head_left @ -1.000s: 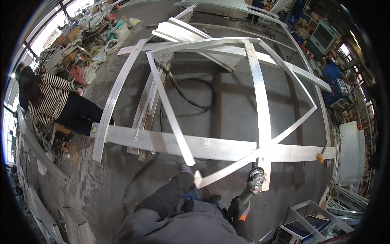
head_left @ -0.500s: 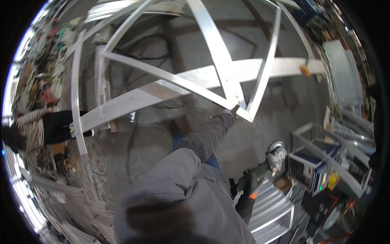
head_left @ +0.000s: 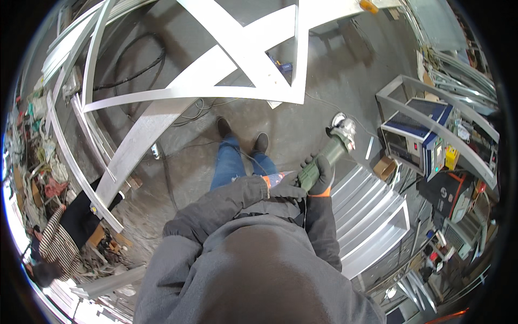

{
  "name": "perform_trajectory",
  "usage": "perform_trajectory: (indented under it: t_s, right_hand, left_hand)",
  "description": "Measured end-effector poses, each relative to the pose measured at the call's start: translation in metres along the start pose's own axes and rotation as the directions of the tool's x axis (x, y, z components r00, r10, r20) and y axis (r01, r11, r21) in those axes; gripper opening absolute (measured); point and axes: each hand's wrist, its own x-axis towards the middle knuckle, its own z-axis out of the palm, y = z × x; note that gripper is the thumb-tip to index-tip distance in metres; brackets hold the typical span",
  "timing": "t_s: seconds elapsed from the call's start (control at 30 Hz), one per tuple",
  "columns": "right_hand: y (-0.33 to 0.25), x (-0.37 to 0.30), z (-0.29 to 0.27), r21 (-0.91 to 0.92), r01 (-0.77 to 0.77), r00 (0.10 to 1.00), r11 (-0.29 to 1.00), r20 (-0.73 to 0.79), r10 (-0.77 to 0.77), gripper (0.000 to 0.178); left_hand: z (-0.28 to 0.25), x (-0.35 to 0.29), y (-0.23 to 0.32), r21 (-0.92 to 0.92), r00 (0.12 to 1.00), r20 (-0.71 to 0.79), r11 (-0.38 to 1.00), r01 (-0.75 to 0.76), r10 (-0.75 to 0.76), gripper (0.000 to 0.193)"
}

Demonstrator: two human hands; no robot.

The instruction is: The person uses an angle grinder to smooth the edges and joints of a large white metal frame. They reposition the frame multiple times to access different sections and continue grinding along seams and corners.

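Frame (head_left: 301,59) lies over the beam (head_left: 154,129), near corner already closed, can't tell what's left, and the grinder (head_left: 333,150) is well off it, right hand (head_left: 322,175) wrapped round that, left hand (head_left: 287,186) at its tail, finger grip unclear.

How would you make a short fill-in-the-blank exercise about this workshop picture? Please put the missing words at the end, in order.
1. The right hand holds an angle grinder whose long body is coloured ____.
2. The bright cuff at that hand's wrist is ____.
3. The top of the other person, at the lower left, has a pattern of ____.
4. Beyond the blue jeans, exactly ____ dark shoes show.

Missing words: green; orange; stripes; two.
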Motion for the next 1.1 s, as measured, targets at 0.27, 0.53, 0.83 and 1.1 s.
perform_trajectory:
  t_s: [0.27,0.53,0.83,1.1]
  right_hand:
    - [0.033,0.015,0.072,0.203,-0.026,0.999,0.979,0.037,0.019,0.042]
    - [0.052,0.031,0.103,-0.066,-0.015,0.983,0.998,-0.186,0.003,0.029]
    - [0.093,0.098,0.095,-0.557,0.040,0.910,0.830,-0.322,-0.261,0.038]
    - [0.104,0.109,0.100,-0.656,-0.081,0.904,0.750,-0.366,-0.222,0.044]
  left_hand:
    - [-0.058,-0.042,0.013,-0.481,0.974,0.140,0.847,0.224,-0.179,0.051]
    - [-0.130,-0.048,-0.042,-0.035,0.917,0.102,0.920,0.390,-0.385,0.047]
    - [-0.351,-0.038,0.071,0.678,0.621,-0.715,0.102,0.728,0.321,0.031]
    - [-0.367,-0.034,0.045,0.672,0.649,-0.706,-0.022,0.740,0.284,0.030]
